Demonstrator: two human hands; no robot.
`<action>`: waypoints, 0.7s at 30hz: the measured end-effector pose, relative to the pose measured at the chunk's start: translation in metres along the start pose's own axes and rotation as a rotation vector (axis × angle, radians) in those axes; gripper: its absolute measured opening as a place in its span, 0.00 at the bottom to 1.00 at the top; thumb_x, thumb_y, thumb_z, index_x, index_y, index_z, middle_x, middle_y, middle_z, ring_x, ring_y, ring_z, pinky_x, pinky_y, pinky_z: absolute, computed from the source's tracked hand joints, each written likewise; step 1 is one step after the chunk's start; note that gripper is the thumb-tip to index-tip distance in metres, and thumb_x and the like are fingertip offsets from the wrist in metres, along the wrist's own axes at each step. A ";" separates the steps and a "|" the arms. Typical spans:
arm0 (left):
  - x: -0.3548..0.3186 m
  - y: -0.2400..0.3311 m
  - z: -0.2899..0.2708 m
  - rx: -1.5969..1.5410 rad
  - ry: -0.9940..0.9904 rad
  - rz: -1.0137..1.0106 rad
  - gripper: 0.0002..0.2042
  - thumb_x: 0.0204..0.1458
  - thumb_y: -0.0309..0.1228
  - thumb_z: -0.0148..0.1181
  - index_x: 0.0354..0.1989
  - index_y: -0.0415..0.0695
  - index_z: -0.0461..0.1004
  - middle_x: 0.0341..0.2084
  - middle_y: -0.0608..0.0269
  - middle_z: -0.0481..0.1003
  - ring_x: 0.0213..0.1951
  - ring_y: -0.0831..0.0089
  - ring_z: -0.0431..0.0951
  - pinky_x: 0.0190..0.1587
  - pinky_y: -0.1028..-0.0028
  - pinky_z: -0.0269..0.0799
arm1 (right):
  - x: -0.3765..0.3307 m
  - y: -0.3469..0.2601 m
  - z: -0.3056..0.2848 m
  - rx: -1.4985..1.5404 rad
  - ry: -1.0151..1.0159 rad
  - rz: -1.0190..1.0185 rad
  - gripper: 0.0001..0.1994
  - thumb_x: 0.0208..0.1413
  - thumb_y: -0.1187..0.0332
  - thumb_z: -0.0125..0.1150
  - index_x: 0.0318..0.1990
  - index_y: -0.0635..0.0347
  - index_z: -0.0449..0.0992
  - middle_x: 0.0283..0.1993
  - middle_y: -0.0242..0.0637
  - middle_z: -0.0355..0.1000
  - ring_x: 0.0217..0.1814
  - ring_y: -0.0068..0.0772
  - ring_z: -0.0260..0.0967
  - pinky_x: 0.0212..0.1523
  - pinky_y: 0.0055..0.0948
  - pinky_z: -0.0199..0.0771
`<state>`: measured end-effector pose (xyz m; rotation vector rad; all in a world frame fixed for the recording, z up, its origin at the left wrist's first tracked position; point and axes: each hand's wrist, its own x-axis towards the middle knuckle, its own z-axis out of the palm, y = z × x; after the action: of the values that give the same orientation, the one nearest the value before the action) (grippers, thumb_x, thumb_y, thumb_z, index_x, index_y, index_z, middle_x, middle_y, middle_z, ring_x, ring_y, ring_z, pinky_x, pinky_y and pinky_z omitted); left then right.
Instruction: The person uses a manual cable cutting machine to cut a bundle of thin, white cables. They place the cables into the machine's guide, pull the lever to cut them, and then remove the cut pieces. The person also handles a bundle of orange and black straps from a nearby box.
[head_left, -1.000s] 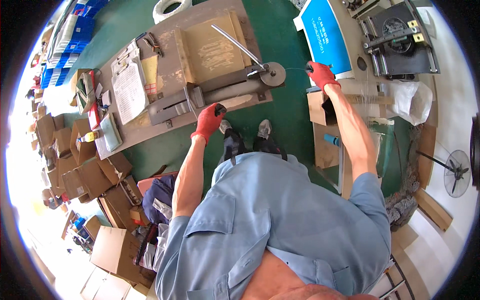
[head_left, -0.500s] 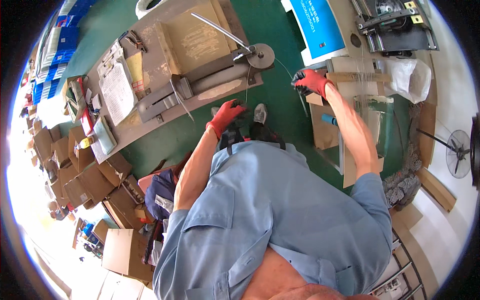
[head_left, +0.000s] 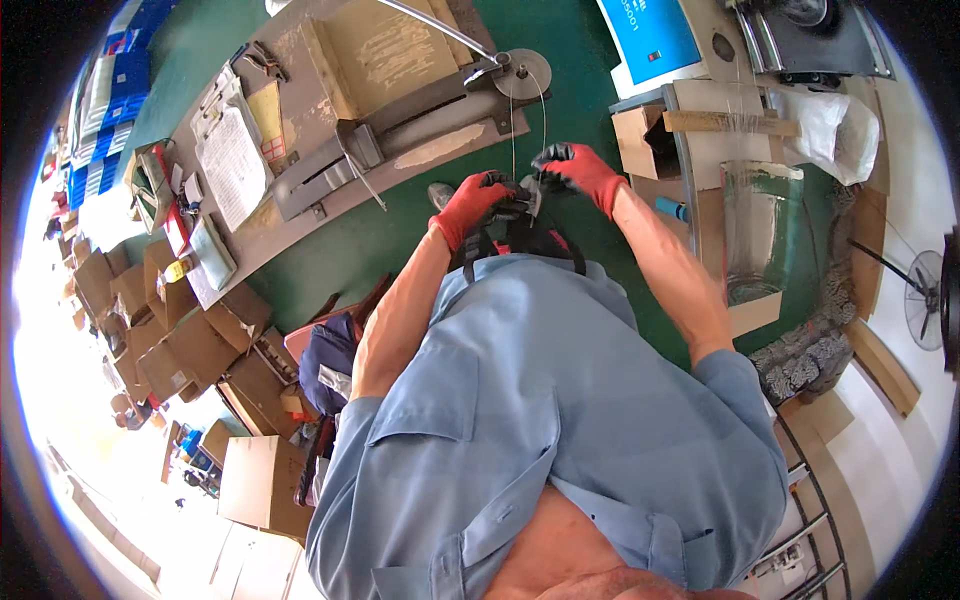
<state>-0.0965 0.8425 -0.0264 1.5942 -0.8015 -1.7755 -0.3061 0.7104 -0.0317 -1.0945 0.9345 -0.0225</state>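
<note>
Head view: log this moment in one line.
left hand: red-gloved, grip unclear; right hand: red-gloved, grip unclear; wire: two strands from disc toward hands; disc: at bench end

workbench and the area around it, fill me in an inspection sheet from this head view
Surface: brown workbench, worn in pale patches.
Job's things: long slotted metal bar along the near edge; round disc at its right end.
Clutter: papers, pliers on the workbench; cardboard boxes piled at the left.
Hands: left hand and right hand, gloved in red and black, close together; grip too small to tell.
Cables: two thin strands run from the disc toward the hands; no power cord made out.
Surroundings: green floor; fan and blue-panelled machine at the right.
</note>
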 end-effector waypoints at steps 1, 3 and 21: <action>0.000 -0.001 0.000 -0.016 0.000 0.009 0.14 0.52 0.31 0.58 0.43 0.35 0.76 0.37 0.60 0.79 0.40 0.76 0.75 0.46 0.74 0.70 | 0.004 0.012 0.004 -0.018 -0.016 -0.039 0.08 0.52 0.66 0.64 0.37 0.58 0.81 0.33 0.30 0.79 0.33 0.19 0.71 0.37 0.25 0.71; 0.001 -0.003 -0.002 -0.048 0.005 0.028 0.14 0.52 0.31 0.58 0.43 0.36 0.76 0.37 0.61 0.79 0.39 0.76 0.75 0.46 0.74 0.70 | 0.002 0.014 0.013 -0.089 0.014 -0.090 0.09 0.52 0.66 0.64 0.37 0.59 0.81 0.32 0.30 0.78 0.33 0.20 0.72 0.37 0.26 0.71; 0.005 -0.014 0.000 -0.024 0.001 -0.029 0.13 0.50 0.31 0.60 0.41 0.36 0.78 0.34 0.61 0.80 0.38 0.75 0.76 0.44 0.74 0.71 | 0.027 0.012 0.016 0.100 0.202 -0.121 0.06 0.55 0.68 0.63 0.35 0.59 0.79 0.30 0.32 0.77 0.28 0.21 0.72 0.30 0.25 0.72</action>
<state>-0.0980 0.8476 -0.0401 1.5987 -0.7565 -1.7977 -0.2838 0.7162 -0.0553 -1.0680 1.0351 -0.2803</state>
